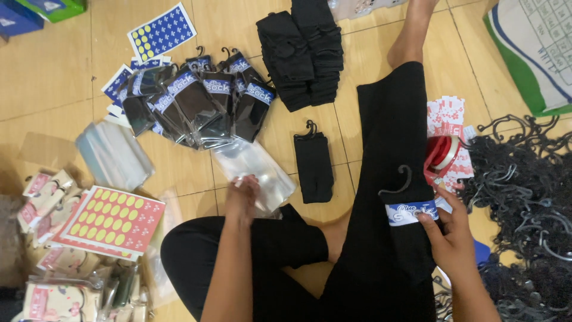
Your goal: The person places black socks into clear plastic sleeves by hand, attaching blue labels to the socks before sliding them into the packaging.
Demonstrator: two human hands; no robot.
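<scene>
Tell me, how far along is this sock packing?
Done: several bagged pairs lie fanned on the floor. In hand: the right hand holds a labelled black pair; the left hand reaches the clear bags. Left: a tall stack of black socks.

The left hand [243,200] touches a stack of clear plastic sleeves [257,170] just below the fan of bagged black socks [196,101]. Well right of that fan, the right hand [456,238] presses a blue-and-white paper label [411,213] onto a hooked black sock pair [396,197].
</scene>
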